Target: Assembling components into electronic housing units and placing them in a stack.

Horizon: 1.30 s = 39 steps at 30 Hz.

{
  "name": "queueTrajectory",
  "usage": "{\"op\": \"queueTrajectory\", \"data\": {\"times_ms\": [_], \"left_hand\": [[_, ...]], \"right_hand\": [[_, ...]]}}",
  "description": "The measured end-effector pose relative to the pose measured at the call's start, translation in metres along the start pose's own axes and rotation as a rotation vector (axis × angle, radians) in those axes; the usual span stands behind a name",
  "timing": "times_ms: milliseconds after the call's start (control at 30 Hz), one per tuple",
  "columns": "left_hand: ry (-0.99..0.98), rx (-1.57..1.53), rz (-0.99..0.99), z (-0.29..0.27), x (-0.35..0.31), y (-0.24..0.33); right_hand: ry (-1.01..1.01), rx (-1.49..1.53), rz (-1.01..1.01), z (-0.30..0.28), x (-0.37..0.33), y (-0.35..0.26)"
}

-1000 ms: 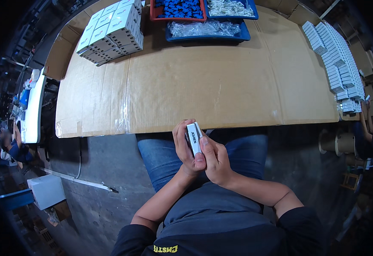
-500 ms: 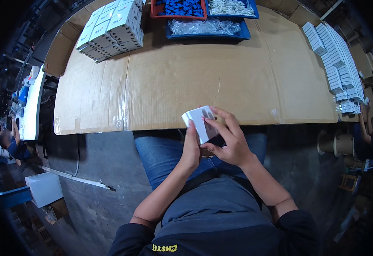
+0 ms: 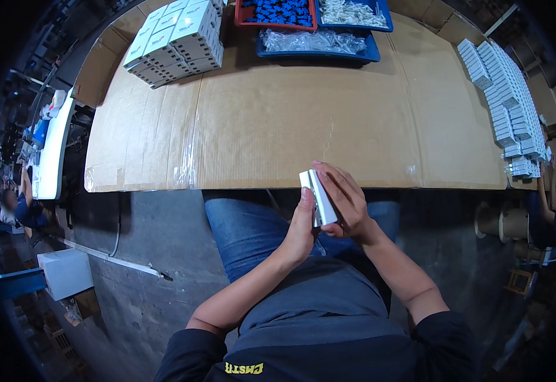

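A small white box (image 3: 319, 198) is held between my two hands, just in front of the table's near edge and above my lap. It is tilted so that a narrow side faces up, with a dark line running along it. My left hand (image 3: 301, 223) grips it from the left, thumb along the side. My right hand (image 3: 346, 202) presses against the right face, fingers together and reaching over the top end. The box's far face and the left fingers beneath it are hidden.
Stacked white boxes (image 3: 179, 38) stand at the table's back left. A red tray (image 3: 278, 27) of blue pieces and blue trays (image 3: 319, 57) of clear bags and white pieces sit at the back. Rows of small white boxes (image 3: 504, 102) line the right edge. Other people work at both sides.
The box has been turned from showing its broad printed face to showing a narrow side. Both hands have shifted slightly right, and the right fingers have closed together over it.
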State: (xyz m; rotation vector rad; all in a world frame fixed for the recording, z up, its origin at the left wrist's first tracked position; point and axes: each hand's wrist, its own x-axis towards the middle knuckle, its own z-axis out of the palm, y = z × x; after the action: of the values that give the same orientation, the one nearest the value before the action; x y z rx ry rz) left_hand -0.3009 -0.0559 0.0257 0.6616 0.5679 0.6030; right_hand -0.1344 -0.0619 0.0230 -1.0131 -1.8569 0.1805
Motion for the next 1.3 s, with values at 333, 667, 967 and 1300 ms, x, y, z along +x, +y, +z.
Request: {"op": "queueTrajectory", "data": {"times_ms": [333, 667, 967, 1300], "left_hand": [[0.075, 0.258, 0.160, -0.020, 0.015, -0.016], [0.234, 0.139, 0.298, -0.018, 0.022, 0.007], [0.424, 0.048, 0.205, -0.007, 0.024, -0.002], [0.527, -0.008, 0.210, 0.009, 0.019, 0.000]], "right_hand": [[0.151, 0.254, 0.342, 0.017, 0.002, -0.005], [0.004, 0.379, 0.473, 0.003, 0.007, -0.010], [-0.051, -0.128, 0.161, 0.025, -0.001, -0.004], [0.012, -0.177, 0.116, 0.043, -0.015, 0.004]]}}
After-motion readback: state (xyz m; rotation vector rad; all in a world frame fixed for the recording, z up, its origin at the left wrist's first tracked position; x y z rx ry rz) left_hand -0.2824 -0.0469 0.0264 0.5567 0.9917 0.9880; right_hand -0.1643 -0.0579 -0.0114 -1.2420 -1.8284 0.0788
